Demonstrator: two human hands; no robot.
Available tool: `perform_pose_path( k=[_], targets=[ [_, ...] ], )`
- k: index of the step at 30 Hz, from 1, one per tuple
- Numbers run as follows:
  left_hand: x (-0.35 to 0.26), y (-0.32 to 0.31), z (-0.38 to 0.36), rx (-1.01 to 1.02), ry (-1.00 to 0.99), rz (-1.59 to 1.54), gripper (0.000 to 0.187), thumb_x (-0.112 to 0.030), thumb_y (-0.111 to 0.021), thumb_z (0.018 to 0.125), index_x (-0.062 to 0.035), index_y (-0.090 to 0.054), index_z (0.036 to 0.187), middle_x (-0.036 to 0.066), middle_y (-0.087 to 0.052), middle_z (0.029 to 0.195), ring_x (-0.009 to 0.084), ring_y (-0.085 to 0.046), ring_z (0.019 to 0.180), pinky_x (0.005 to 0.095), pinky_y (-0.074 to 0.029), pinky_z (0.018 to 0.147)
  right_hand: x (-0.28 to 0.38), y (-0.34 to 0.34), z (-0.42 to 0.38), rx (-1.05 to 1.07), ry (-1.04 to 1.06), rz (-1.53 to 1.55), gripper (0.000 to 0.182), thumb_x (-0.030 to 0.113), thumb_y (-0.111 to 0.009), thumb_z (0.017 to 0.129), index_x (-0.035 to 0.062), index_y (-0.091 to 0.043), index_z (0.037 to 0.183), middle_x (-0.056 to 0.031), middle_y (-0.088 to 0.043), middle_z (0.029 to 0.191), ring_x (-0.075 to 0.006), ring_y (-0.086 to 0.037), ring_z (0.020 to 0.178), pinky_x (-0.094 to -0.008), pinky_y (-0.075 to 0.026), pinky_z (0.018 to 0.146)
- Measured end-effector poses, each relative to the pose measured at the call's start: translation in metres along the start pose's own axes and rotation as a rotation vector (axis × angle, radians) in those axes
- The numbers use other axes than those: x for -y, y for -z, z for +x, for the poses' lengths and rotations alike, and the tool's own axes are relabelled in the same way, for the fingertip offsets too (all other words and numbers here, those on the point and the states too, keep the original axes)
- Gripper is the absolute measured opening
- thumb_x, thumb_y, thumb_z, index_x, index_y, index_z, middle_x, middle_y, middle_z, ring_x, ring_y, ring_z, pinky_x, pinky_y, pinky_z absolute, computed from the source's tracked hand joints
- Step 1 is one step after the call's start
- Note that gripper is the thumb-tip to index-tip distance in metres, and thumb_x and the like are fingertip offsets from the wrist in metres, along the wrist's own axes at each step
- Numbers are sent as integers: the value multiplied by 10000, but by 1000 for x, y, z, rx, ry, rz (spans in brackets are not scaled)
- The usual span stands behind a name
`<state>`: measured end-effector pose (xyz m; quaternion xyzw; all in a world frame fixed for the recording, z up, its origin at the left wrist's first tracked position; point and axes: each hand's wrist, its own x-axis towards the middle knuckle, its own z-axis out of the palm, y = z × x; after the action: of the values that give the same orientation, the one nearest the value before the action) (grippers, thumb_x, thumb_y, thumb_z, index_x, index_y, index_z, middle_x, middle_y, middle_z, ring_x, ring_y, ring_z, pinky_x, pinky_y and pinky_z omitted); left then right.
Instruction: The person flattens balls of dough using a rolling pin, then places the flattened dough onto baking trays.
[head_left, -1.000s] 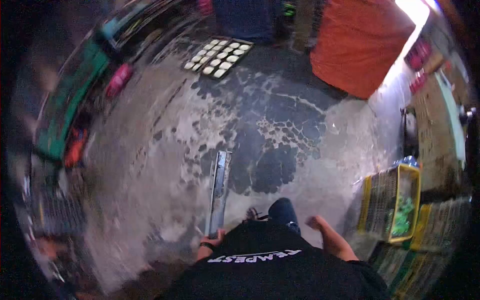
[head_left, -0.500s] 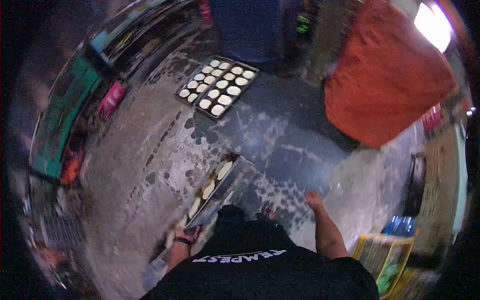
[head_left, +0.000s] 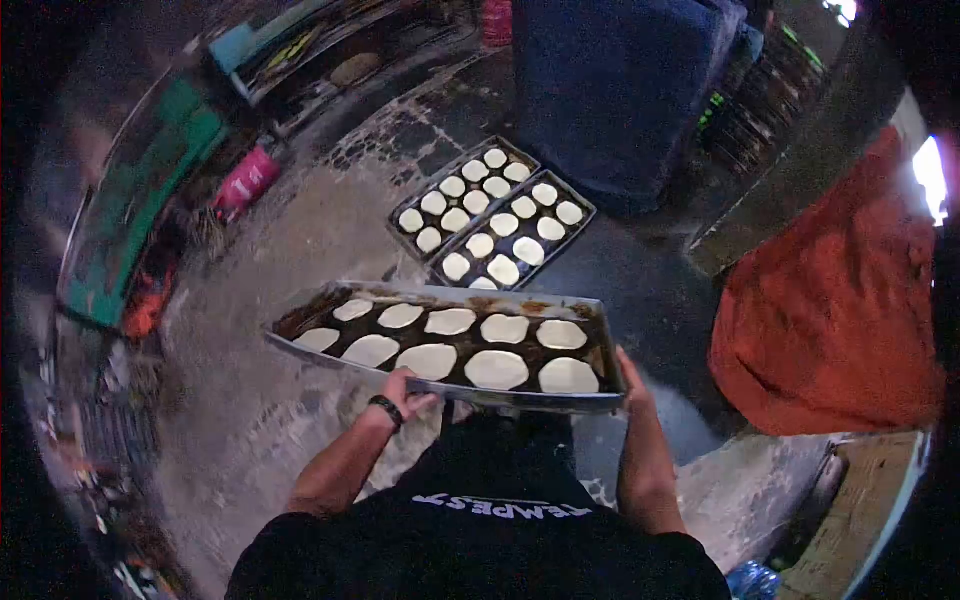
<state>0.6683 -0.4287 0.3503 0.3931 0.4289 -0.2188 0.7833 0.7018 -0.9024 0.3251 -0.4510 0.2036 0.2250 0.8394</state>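
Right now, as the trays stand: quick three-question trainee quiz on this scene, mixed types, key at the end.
1. True or false: the left hand and right hand both touch the held tray.
2. Multiple choice: the dark band is on
a) the right wrist
b) the left wrist
c) both wrists
3. Fill in: the held tray carries ___ pale rounds.

Key: 1 true; 2 b; 3 ten, in two rows of five.
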Motion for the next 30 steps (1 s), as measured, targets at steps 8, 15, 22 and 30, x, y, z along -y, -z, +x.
perform_pose_path(
  k=[8, 15, 22, 30],
  targets=[
    [-154, -204, 222, -122, -41, 276, 227, -183, -571, 764, -63, -513, 948, 120, -560, 850, 284, -596, 734, 401, -589, 636, 94, 49, 189, -232, -276, -7, 451, 396, -550, 905, 92, -554, 1238, -90, -634, 1093, -269, -599, 997, -455, -503, 833],
    [-244, -328, 512, -273, 54, 277, 412, -104, -564, 706, -36, -497, 1107, 131, -519, 963, 331, -575, 861, 494, -566, 717, 83, 123, 465, -973, -104, -210, 451, 308, -607, 871, 35, -527, 1221, -150, -573, 1180, -299, -553, 1049, -431, -427, 915],
    [-272, -280, 775, -368, 41, 334, 254, -170, -600, 660, -111, -562, 904, 67, -511, 844, 248, -505, 732, 438, -446, 605, 81, 84, 643, -1124, 115, -552, 485, 303, -607, 915, -57, -500, 1222, -169, -610, 1114, -265, -560, 1005, -375, -428, 895],
    [-254, -254, 906, -292, -56, 380, 122, -120, -571, 738, -97, -514, 844, 43, -494, 771, 199, -523, 701, 378, -483, 685, 4, 135, 758, -982, 296, -325, 401, 254, -585, 927, -7, -488, 1216, -116, -576, 1108, -204, -527, 1002, -320, -414, 883]
  ],
)
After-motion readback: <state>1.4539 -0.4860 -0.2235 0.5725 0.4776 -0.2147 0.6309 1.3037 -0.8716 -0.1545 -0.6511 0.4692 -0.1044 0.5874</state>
